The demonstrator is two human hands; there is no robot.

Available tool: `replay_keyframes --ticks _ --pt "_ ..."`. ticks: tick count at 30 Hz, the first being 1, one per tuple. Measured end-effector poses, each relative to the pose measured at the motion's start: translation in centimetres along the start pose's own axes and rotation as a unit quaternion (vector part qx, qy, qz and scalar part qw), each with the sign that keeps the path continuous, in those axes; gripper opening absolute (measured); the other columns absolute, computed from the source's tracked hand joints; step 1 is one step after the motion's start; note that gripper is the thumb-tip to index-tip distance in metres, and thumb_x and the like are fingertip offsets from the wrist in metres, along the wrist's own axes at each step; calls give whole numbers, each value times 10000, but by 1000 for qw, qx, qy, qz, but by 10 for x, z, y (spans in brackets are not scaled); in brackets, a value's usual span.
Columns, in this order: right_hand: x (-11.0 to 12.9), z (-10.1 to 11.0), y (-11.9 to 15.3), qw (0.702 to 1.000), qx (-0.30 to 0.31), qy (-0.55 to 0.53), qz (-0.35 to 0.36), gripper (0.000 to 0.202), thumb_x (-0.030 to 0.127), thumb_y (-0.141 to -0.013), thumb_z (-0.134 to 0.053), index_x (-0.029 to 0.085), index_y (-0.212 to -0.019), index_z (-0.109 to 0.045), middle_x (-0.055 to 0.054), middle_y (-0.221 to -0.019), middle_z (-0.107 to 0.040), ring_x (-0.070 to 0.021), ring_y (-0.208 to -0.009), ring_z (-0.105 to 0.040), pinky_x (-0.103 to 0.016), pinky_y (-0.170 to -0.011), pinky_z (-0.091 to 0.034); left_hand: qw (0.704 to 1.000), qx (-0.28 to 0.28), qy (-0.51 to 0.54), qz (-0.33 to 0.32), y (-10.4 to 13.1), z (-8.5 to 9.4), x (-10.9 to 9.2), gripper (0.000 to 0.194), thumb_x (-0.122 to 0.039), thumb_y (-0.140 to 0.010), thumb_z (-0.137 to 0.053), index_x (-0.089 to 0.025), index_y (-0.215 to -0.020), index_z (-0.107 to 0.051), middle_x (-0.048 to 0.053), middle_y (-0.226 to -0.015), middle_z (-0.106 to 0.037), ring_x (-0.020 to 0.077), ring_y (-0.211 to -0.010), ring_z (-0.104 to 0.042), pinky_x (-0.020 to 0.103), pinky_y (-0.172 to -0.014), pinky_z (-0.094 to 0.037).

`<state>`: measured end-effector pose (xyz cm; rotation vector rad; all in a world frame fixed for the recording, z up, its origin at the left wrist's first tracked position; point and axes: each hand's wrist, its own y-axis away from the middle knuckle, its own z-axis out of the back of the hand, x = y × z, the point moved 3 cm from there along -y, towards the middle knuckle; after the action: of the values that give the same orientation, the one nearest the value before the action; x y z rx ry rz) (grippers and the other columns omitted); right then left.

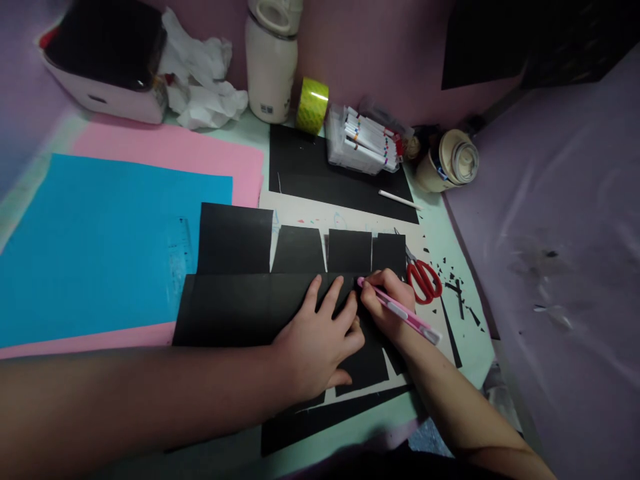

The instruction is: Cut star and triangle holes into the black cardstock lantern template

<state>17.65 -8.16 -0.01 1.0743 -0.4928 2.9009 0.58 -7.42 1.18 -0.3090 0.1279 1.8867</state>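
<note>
A sheet of black paper [230, 303] lies in front of me, with slits dividing its far edge into several flaps. My left hand [320, 340] rests flat on the sheet, fingers spread. Just right of its fingertips, my right hand [387, 300] grips a slim pink pen-shaped tool [400, 310] with a pale section along its body. The tool's rounded pink end is by the paper's crease, and its other end slants back toward my wrist. Whether it is a pen or a knife I cannot tell. Red-handled scissors [424, 280] lie right beside my right hand, blades partly under the paper.
Blue paper [110, 247] and a clear ruler [179, 257] lie left, over pink paper [200, 150]. Behind stand a white bottle [271, 73], yellow tape [313, 105], a box of markers [367, 143] and a cup [445, 163]. Black scraps [457, 293] litter the right.
</note>
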Motion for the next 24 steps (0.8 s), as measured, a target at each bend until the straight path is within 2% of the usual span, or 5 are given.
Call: replay_keyframes --ticks 15,24 --pt "3 0 -2 1000 3 -17 -1 125 212 -865 -595 236 -753 -547 21 -688 -656 -126 -574 -584 -249 -552 -457 1000 19 -1 1 0 0 0 681 -677 -795 -631 -198 -1280 -605 207 -1512 -431 517 -1412 -296 735 -1086 -227" --pt "1 1 0 999 21 -27 -2 155 203 -846 -614 229 -730 -514 35 -647 -602 -112 -549 -538 -244 -539 -430 1000 6 1 -3 1 -1 0 687 -673 -792 -639 -183 -1273 -609 223 -1505 -433 529 -1403 -302 739 -1078 -231"
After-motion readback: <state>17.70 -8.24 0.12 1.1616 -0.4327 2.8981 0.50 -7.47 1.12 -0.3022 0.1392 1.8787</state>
